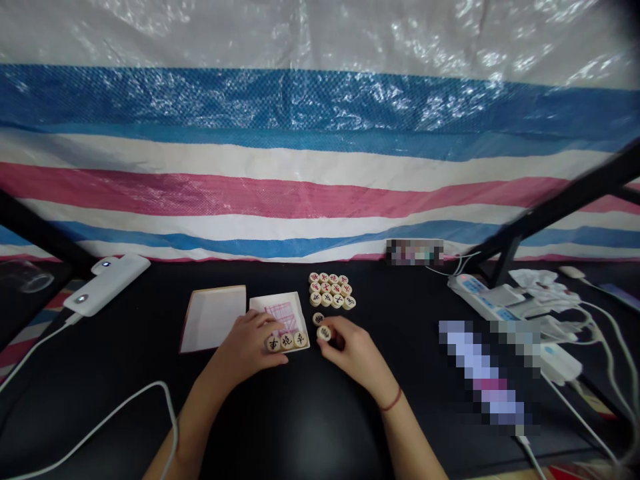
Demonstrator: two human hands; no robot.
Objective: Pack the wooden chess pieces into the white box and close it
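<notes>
My right hand (353,347) pinches a round Chinese chess piece (324,333) with a dark character, just right of the open box. Another dark-marked piece (318,319) lies directly behind it. My left hand (253,340) is closed about the near left corner of the shallow white box (303,313), fingers over its inside and thumb along the front. Inside, three pieces (287,341) stand in a row along the near edge, on a sheet with pink-purple lines (283,313). Beyond my right hand, several pieces (331,289) with red or dark characters sit in tidy rows.
The box lid (214,320) lies left of the box on the black table (150,313). A white device (107,285) and a cable (125,400) are farther left. At right are a power strip (480,300), tangled cables and a blurred-out phone-like shape (483,373). A striped plastic sheet (300,193) hangs behind.
</notes>
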